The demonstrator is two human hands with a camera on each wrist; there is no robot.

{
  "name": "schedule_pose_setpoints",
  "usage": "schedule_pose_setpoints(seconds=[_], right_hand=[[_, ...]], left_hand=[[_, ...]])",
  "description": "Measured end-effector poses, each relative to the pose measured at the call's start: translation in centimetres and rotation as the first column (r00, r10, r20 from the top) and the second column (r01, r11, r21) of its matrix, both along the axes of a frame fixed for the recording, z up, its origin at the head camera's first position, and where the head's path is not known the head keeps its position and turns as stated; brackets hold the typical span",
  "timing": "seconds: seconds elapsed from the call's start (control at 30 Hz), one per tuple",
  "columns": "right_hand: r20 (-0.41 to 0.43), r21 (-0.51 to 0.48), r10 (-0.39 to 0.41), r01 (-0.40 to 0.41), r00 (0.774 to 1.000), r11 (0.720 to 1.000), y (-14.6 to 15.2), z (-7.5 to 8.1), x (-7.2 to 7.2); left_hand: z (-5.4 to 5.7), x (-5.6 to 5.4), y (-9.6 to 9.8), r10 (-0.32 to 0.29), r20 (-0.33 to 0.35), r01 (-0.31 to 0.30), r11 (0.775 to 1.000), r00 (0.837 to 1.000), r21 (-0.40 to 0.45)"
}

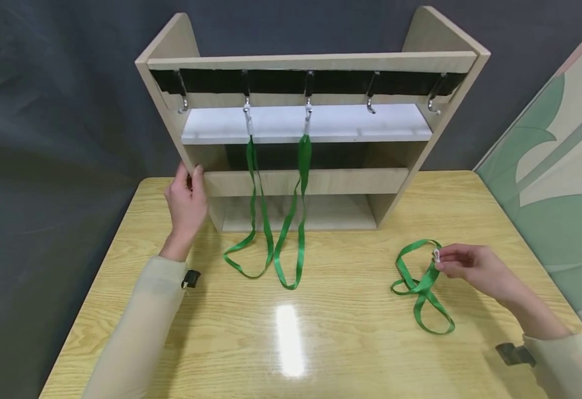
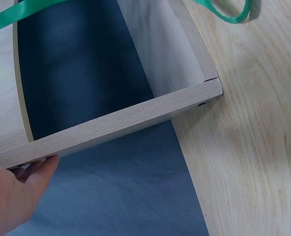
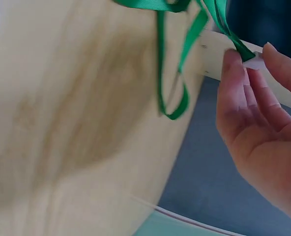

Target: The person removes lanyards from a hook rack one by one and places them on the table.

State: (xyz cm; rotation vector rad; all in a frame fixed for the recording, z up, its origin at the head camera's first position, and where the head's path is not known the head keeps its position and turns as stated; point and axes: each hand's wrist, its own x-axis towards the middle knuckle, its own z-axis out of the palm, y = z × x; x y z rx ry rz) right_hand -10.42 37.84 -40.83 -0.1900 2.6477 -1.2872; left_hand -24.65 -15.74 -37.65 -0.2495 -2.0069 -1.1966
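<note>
While the shelf (image 1: 308, 183) stands along the back edge of the desk (image 1: 350, 332), a broad stretch of wood runs forward from its base, and a narrower strip lies between the base and the desk's right edge. Near the back left corner, the left hand (image 1: 186, 202) grips the shelf's left side panel (image 1: 166, 83), thumb at its front edge and fingers round the outer face. Over the right half of the desk, well apart from the shelf, the right hand (image 1: 472, 266) pinches a white clip (image 1: 437, 255) between thumb and fingertips. From this clip hangs a green strap (image 1: 426, 282) in twisted loops; whether its lowest loop touches the desk, I cannot tell.

Five metal hooks (image 1: 370, 103) sit in a row on the black strip (image 1: 276, 83) across the shelf's upper front. Three green straps show altogether: one in the right hand, one hanging strap (image 1: 253, 210) on the second hook from the left, and another hanging strap (image 1: 304, 152) on the third. Both hang in front of the white board (image 1: 340, 122) and the lower boards, side by side, crossing the shelf's open front.

Dark cloth (image 1: 61, 83) covers the back and left; a leaf-patterned panel (image 1: 565, 166) runs along the desk's right edge. Each sleeve carries a black wrist piece (image 1: 190, 279).
</note>
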Motion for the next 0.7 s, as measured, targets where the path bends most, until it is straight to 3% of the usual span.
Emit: schedule_pose_setpoints(seconds=[0.2, 0.4, 0.57, 0.7], right_hand=[[0.040, 0.062, 0.004, -0.006, 0.999, 0.998, 0.1, -1.7, -0.3], [0.043, 0.184, -0.012, 0.004, 0.999, 0.983, -0.1, -2.3, 0.0], [0.001, 0.236, 0.010, -0.010, 1.000, 0.972, -0.2, -1.8, -0.1], [-0.085, 0.252, 0.036, -0.013, 0.996, 0.968, -0.8, -0.3, -0.6]], left_hand=[[0.0, 0.0, -0.1, 0.009, 0.013, -0.009, 1.000, 1.000, -0.013], [0.2, 0.0, 0.2, 0.011, 0.018, -0.011, 1.000, 1.000, -0.021], [0.2, 0.1, 0.2, 0.013, 0.015, -0.013, 1.000, 1.000, -0.027], [0.2, 0.2, 0.1, 0.019, 0.014, -0.019, 1.000, 1.000, -0.020]])
